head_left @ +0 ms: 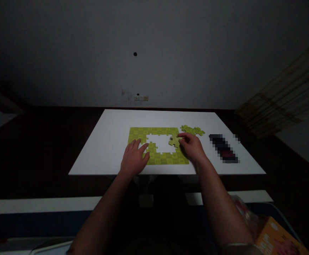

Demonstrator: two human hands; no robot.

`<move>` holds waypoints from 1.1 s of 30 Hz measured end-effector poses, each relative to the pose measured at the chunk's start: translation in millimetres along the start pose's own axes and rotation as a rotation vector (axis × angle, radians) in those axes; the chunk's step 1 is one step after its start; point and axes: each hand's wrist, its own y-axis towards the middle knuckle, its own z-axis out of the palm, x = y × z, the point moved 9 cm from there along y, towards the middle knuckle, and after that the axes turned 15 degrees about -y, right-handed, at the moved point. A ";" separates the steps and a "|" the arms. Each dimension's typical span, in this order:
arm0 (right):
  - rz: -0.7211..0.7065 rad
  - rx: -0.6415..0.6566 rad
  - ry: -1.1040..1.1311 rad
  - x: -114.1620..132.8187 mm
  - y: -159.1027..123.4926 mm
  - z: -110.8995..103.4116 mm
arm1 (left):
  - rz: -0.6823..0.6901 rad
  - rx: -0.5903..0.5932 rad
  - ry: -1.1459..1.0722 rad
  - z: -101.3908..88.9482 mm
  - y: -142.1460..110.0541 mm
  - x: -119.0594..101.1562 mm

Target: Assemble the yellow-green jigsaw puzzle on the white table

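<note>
A green jigsaw puzzle (154,130) lies on the white table, its border joined into a frame around a white gap. My left hand (134,156) rests flat over the puzzle's left side, fingers spread. At the right side of the gap, my right hand (192,146) pinches a green puzzle piece (174,142) between thumb and fingers. The piece looks slightly tilted over the frame's right edge; whether it touches the frame I cannot tell. Beyond my right hand lies a small heap of loose green pieces (190,130).
The white table (96,148) stands before a grey wall with a socket (141,98). A pixelated dark object (223,148) lies at the table's right. An orange box (276,239) and a clear plastic bag (243,209) sit at lower right. A curtain (284,85) hangs at right.
</note>
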 end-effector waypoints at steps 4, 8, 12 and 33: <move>-0.147 0.072 -0.111 31.2 16.0 22.1 | 0.011 -0.012 0.002 -0.7 0.5 -0.6; -0.253 0.132 -0.198 56.7 28.4 40.2 | 0.013 -0.008 0.022 -0.6 1.0 -0.5; -0.369 0.187 -0.255 72.3 26.4 52.7 | 0.015 -0.012 0.029 -0.8 0.2 -0.5; -0.454 0.128 -0.340 67.2 10.1 59.7 | 0.037 -0.039 0.019 1.6 -0.4 3.2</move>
